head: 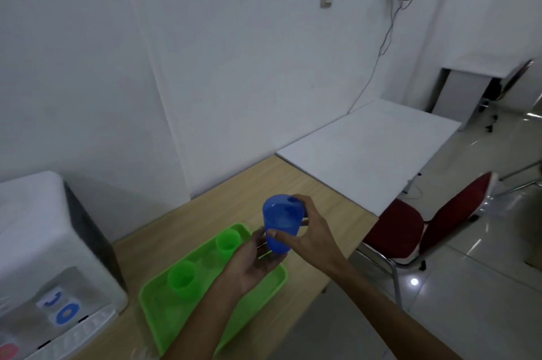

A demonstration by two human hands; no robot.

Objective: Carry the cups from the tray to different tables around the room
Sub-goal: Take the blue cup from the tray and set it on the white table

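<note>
A blue plastic cup [280, 221] is held up above the right end of the green tray [164, 318], tilted a little. My right hand [311, 230] grips it around the side, thumb in front. My left hand [252, 263] is cupped just under the cup's base, fingers spread, and whether it touches the cup is unclear. Two green cups stand upright in the tray: one [227, 242] at the far end, one [182, 278] nearer the middle. The tray lies on a light wooden table [308, 183].
A white water dispenser [50, 242] stands at the left on the wooden table. A white table [369, 151] adjoins it at the far right, another white desk [481, 66] beyond. A red chair [419, 227] stands at the right by the table edge, on a tiled floor.
</note>
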